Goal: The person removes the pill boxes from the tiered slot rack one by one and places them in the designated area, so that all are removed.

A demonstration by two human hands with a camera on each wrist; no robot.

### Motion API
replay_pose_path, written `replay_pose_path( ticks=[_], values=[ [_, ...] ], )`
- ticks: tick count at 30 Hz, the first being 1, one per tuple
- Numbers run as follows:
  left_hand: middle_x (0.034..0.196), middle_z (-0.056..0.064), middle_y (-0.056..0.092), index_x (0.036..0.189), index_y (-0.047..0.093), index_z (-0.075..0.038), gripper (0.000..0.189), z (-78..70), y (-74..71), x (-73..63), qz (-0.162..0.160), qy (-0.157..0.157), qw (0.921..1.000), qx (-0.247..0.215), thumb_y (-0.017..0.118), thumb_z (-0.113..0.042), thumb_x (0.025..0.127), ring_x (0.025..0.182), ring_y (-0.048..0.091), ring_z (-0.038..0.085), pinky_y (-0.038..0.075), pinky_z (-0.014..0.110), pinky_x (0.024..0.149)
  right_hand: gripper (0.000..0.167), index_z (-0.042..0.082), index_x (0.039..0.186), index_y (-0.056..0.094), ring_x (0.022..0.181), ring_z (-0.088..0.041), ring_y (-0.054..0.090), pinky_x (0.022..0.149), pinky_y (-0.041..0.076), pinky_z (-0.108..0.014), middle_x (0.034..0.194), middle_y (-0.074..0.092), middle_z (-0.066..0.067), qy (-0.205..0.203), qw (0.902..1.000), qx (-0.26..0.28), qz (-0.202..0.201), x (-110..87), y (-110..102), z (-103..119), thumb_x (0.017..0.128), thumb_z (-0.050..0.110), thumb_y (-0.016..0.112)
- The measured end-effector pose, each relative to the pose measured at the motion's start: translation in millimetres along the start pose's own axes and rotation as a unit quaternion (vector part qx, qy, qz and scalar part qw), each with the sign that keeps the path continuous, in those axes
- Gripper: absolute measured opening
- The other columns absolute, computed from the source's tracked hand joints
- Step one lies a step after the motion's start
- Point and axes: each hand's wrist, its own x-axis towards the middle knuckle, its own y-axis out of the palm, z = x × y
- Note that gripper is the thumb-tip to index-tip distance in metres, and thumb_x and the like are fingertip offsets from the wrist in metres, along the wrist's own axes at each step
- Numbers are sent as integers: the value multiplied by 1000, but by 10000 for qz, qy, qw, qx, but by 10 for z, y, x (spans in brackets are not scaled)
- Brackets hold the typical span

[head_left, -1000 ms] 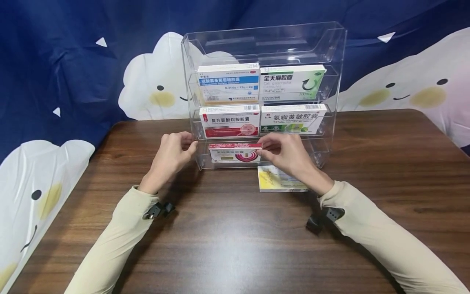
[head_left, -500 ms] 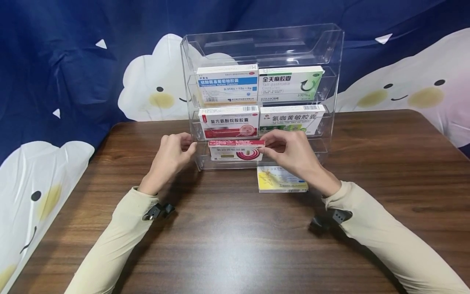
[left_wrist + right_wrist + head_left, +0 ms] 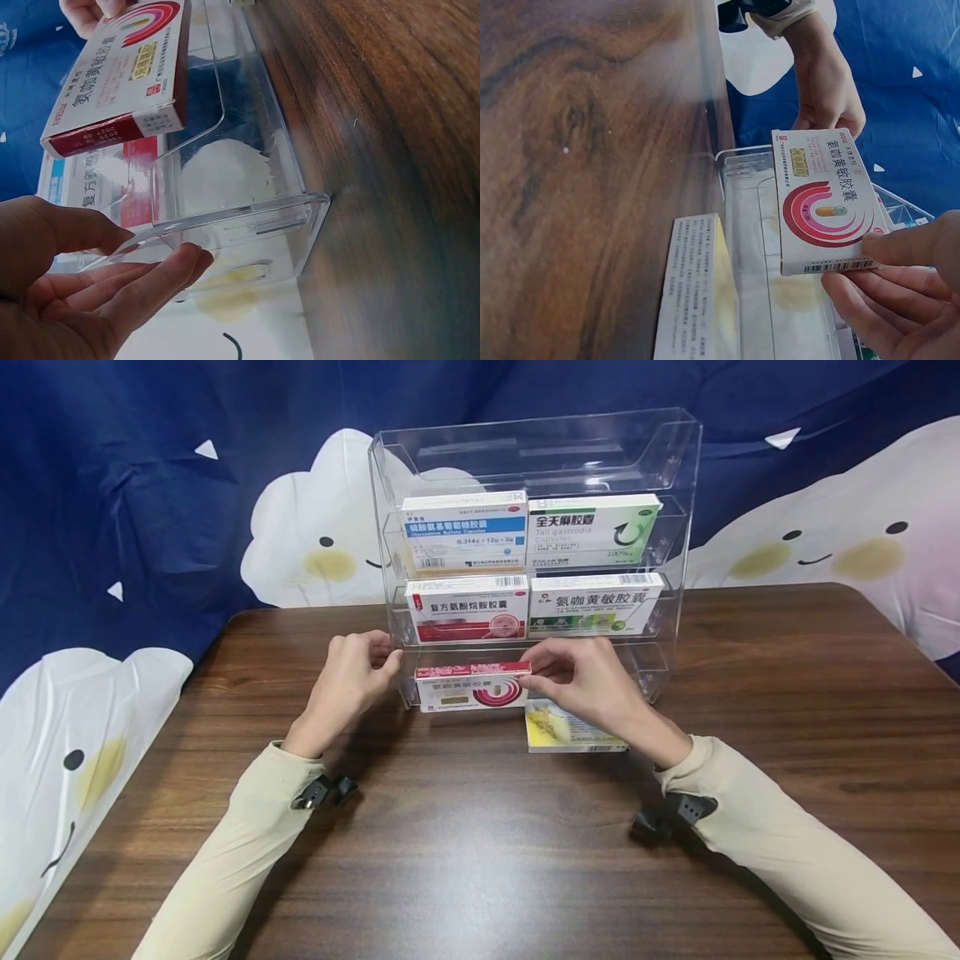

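My right hand (image 3: 592, 681) pinches one end of a red-and-white medicine box (image 3: 474, 692), thumb on its printed front and fingers behind. The box is held upright in front of the lowest tier of a clear acrylic display rack (image 3: 542, 695), overlapping that tier's front lip in the head view. In the left wrist view, the box (image 3: 124, 71) hangs tilted above the bottom pocket. My left hand (image 3: 356, 681) grips the rack's left side wall between thumb and fingers. A yellow-and-white medicine box (image 3: 558, 727) lies on the table just under my right hand, partly covered by it.
Above, the rack's middle tiers hold a blue-and-white box (image 3: 467, 535), a green-and-white box (image 3: 592, 533), a red-banded box (image 3: 468, 612) and another green-banded box (image 3: 592, 606). Behind the wooden table (image 3: 480, 860) hangs a dark blue curtain (image 3: 187, 485) with cloud faces.
My right hand first raised the red-and-white box slightly, then brought it forward, down and a little left, out past the lowest tier's lip. My left hand stays on the rack.
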Motion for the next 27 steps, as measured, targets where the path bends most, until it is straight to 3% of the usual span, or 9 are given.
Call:
replay_pose_path(
  ticks=[13, 15, 20, 22, 27],
  values=[
    [93, 23, 71, 100, 67, 12, 24, 28, 19, -6, -81, 94, 9999, -21, 57, -7, 90, 91, 70, 31, 54, 41, 83, 16, 4, 95, 73, 70, -12, 65, 64, 52, -24, 80, 72, -3, 995, 9875, 571, 1081, -23, 89, -50, 82, 13, 75],
    [93, 23, 71, 100, 67, 12, 23, 19, 16, -1, -99, 119, 9999, -24, 57, -6, 89, 91, 70, 31, 54, 41, 82, 17, 2, 97, 73, 68, -13, 67, 63, 53, -25, 80, 72, -4, 1256, 9811, 748, 1268, -25, 93, -62, 83, 12, 74],
    [93, 24, 71, 100, 67, 12, 24, 11, 7, 2, -86, 126, 9999, -43, 57, -6, 89, 91, 70, 31, 54, 41, 83, 23, -7, 103, 69, 66, -18, 70, 63, 58, -31, 80, 73, -11, 2134, 9476, 1653, 1709, -30, 113, -80, 86, 9, 71],
    [93, 23, 71, 101, 67, 12, 24, 12, 5, 1, -82, 111, 9999, -20, 57, -6, 89, 92, 70, 31, 54, 41, 83, 25, -9, 104, 67, 66, -18, 70, 64, 58, -32, 80, 72, -13, 2281, 9410, 1783, 1750, -32, 125, -86, 87, 8, 70],
    [93, 23, 71, 100, 67, 12, 24, 9, 4, 1, -84, 117, 9999, 11, 57, -7, 89, 91, 70, 31, 54, 41, 83, 25, -7, 106, 67, 63, -18, 69, 61, 58, -31, 75, 72, -10, 2150, 9524, 1367, 1672, -38, 139, -92, 87, 10, 69]
  ],
)
